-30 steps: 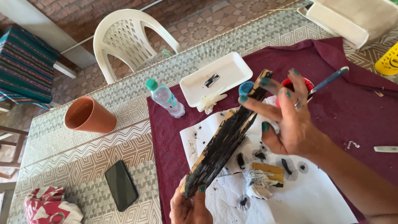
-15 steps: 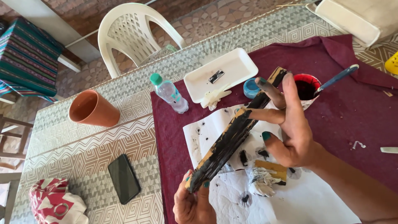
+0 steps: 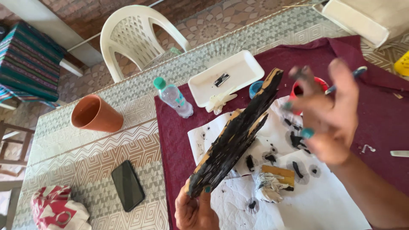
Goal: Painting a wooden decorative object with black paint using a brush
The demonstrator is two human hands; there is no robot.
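The left hand (image 3: 194, 208) pinched the near end of a long piece of wood (image 3: 236, 134) that was painted mostly black, and held it up so it leaned over the white paper (image 3: 324, 204). Some bare yellow wood showed along its edges. The right hand (image 3: 330, 113) was in the air just to the right of the wood, with its fingers spread wide and holding nothing. It was blurry and had dark paint on it. This looked like the painting step, with the bare spots not yet covered. The next move would need more paint from the red cup (image 3: 300, 87), where a brush (image 3: 347, 79) sat, dabbed gently on the edges. A paint-stained rag (image 3: 268, 187) lay on the paper, and a white tray (image 3: 228, 76) sat farther away.
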